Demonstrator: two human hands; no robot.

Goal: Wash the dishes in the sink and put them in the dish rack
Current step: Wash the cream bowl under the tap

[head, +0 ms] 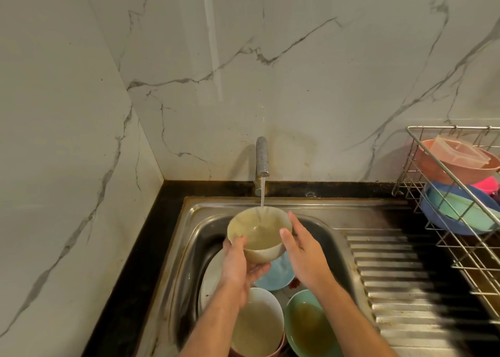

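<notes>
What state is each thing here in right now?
Tap: running.
Beige bowl: tilted under the stream, catching water.
Left hand: holds the beige bowl.
Right hand: open beside it.
White bowl: holds murky water.
Green bowl: likewise.
Dish rack: partly loaded.

Single head-worn, wide-angle view, looking forward and steeply down from above the stainless steel sink basin (189,248). Faces the white grey-veined marble wall (243,72) straight ahead, which fills the upper half. Close to the basin; both bare forearms entering from the bottom edge. Chrome tap (262,156) near centre. Silver wire dish rack (443,194) cut off at the right edge, ribbed steel draining board (400,289) stretched by lens distortion at lower right.
</notes>
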